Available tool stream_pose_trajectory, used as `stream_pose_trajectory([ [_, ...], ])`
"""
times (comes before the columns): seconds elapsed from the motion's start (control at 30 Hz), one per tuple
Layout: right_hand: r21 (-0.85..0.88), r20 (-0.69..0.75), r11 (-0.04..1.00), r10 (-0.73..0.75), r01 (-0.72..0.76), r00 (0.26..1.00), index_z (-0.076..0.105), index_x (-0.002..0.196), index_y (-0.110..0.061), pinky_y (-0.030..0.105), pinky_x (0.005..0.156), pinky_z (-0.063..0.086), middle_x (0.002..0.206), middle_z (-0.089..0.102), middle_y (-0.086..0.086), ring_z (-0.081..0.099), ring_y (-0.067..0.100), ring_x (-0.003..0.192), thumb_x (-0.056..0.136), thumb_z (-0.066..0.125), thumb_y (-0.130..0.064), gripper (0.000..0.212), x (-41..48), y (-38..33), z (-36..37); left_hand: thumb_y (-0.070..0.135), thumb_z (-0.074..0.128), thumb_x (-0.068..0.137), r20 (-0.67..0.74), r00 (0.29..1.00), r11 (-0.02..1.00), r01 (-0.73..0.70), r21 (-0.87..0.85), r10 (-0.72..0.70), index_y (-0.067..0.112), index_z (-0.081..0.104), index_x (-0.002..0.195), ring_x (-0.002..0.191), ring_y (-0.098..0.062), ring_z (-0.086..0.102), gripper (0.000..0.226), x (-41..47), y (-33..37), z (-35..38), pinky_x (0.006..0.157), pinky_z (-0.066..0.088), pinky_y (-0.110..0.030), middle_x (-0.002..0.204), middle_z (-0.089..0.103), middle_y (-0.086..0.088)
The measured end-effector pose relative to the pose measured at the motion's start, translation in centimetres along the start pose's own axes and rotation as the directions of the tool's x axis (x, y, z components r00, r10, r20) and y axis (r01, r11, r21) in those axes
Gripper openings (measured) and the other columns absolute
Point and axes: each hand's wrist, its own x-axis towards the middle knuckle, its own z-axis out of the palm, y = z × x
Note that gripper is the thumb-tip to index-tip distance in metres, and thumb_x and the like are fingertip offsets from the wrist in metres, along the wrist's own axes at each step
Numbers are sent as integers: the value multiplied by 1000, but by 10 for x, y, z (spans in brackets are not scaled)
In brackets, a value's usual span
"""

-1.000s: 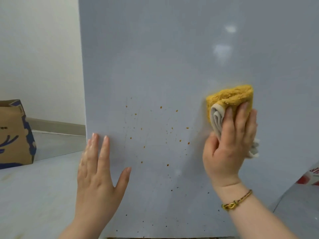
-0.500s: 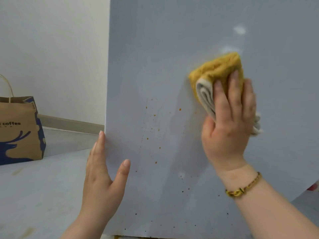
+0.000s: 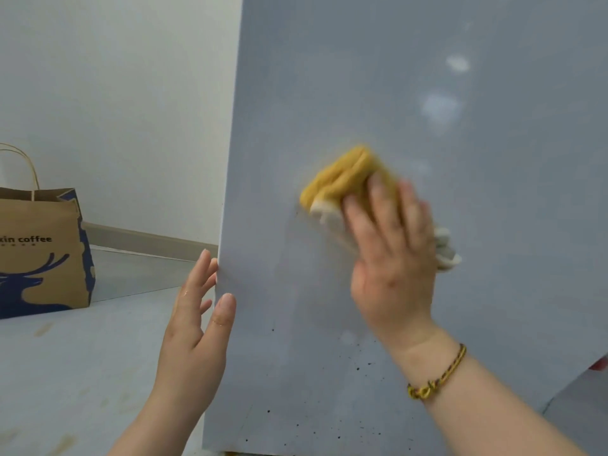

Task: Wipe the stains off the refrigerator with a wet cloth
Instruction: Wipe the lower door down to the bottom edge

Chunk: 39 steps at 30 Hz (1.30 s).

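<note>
The grey refrigerator panel point(image 3: 411, 77) fills the right of the view. My right hand point(image 3: 391, 255) presses a folded yellow and white cloth point(image 3: 342, 179) flat against the panel, fingers spread over it; a white corner of the cloth pokes out to the right of the hand. The hand and cloth are motion-blurred. Small dark stain specks point(image 3: 358, 368) dot the panel below the hand, down to its bottom edge. My left hand point(image 3: 197, 327) is at the panel's left edge, thumb on the front face and straight fingers just past the edge.
A brown and blue paper coffee bag point(image 3: 42, 255) stands on the grey floor point(image 3: 82, 373) at the left, near the white wall. Something red point(image 3: 600, 363) shows at the panel's lower right.
My right hand swept the cloth up, then left and down across the speckled patch, where the orange specks no longer show. My left hand slid from the panel's face to its left edge.
</note>
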Motion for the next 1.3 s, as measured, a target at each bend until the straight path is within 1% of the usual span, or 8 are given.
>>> stream_pose_trajectory([
  [0.13, -19, -88, 996, 86, -88, 992, 40, 128, -20, 38, 113, 13, 140, 37, 1, 27, 32, 130, 92, 32, -7, 39, 20, -27, 14, 61, 41, 59, 18, 1000, 998, -23, -53, 24, 57, 28, 115, 105, 23, 44, 57, 2, -3, -5, 87, 37, -15, 109, 50, 42],
  [0.23, -45, 66, 987, -154, 157, 986, 41, 129, -22, 37, 115, 9, 137, 35, -2, 15, 27, 139, 97, 18, -10, 40, -32, -41, 22, 58, 43, 59, 49, 999, 995, -20, -100, 25, 53, 32, 116, 108, 19, 47, 58, 5, -3, -11, 87, 38, -17, 115, 52, 30],
  [0.4, -27, 303, 781, -589, 624, 750, 42, 129, -21, 38, 116, 12, 138, 36, -5, 22, 24, 134, 98, 25, -12, 36, -96, -16, 13, 58, 46, 56, 129, 992, 988, 29, -149, -10, 52, 35, 116, 108, 23, 44, 61, 1, -1, -16, 84, 39, -11, 123, 45, 31],
  [0.67, -79, -82, 996, 43, -50, 996, 34, 131, -25, 38, 115, 12, 144, 29, 3, 8, 19, 144, 98, 26, -12, 37, -45, -12, 16, 45, 38, 74, 173, 985, 999, 19, 31, -24, 53, 33, 115, 103, 31, 38, 42, 2, 2, -18, 81, 37, -3, 131, 40, 24],
  [0.83, -51, 112, 985, -160, 167, 981, 27, 136, -20, 39, 118, 6, 156, 3, 0, 3, 24, 144, 97, 20, -11, 41, -111, -62, 38, 52, 40, 73, 187, 982, 992, -60, 111, 38, 57, 29, 116, 114, 26, 32, 44, 6, 2, -19, 87, 32, 0, 131, 37, 30],
  [1.1, 109, 525, 540, -744, 835, 412, 54, 127, -28, 45, 115, -6, 141, 43, -11, 22, 23, 133, 88, 37, -27, 43, -169, -52, 28, 56, 41, 81, 220, 974, 969, -106, 223, 56, 65, 18, 114, 128, 8, 23, 41, -7, -3, -19, 102, 23, -18, 132, 17, 48],
  [1.2, 66, 350, 713, -671, 698, 653, 45, 131, -24, 42, 116, 2, 143, 37, -8, 11, 31, 141, 95, 31, -18, 39, -134, -25, 20, 69, 22, 83, 269, 923, 818, -372, 440, 275, 55, 13, 134, 130, 21, 0, 54, -10, -12, -15, 105, 5, -2, 133, -2, 53],
  [1.3, 9, 169, 944, -326, 330, 930, 42, 131, -21, 37, 116, 10, 150, 25, -3, 9, 22, 143, 98, 25, -11, 38, -118, 0, 15, 55, 15, 92, 348, 880, 667, -473, 576, 323, 35, 19, 139, 138, 7, -7, 51, -12, -29, -4, 109, -2, -9, 152, 3, 21],
])
